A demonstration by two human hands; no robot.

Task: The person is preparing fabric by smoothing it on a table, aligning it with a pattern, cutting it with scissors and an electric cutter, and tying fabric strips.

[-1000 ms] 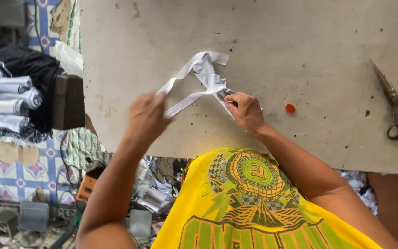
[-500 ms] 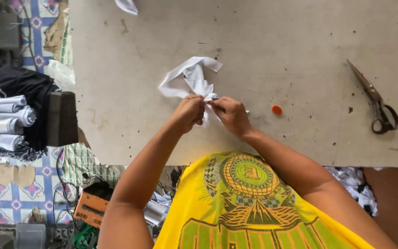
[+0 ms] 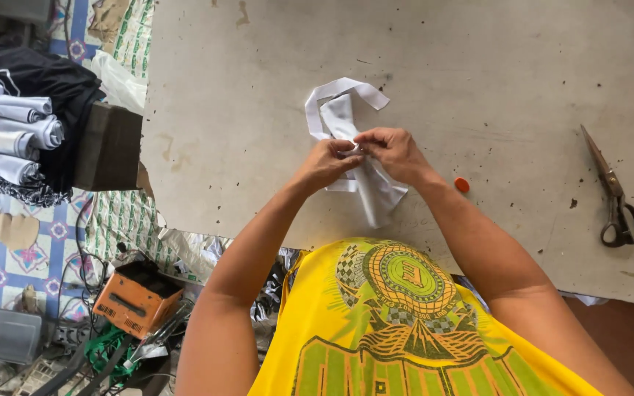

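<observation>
A white strip of cloth point(image 3: 343, 110) lies looped and bunched on the pale worktable point(image 3: 478, 66), with a loose end hanging toward me. My left hand point(image 3: 324, 163) and my right hand point(image 3: 390, 150) meet at the middle of the strip, fingertips pinching it together. The pinched spot itself is hidden between my fingers. A small orange round piece point(image 3: 462, 185) sits on the table just right of my right wrist.
Large scissors point(image 3: 614, 194) lie at the table's right side. Left of the table are rolled white cloths point(image 3: 12, 128), black fabric point(image 3: 34, 70) and a dark block point(image 3: 108, 147). An orange box point(image 3: 135, 297) and cables lie on the tiled floor below.
A second ago my hands were apart, stretching the strip between them. They have come together at its middle, and the cloth is now bunched in a loop on the table.
</observation>
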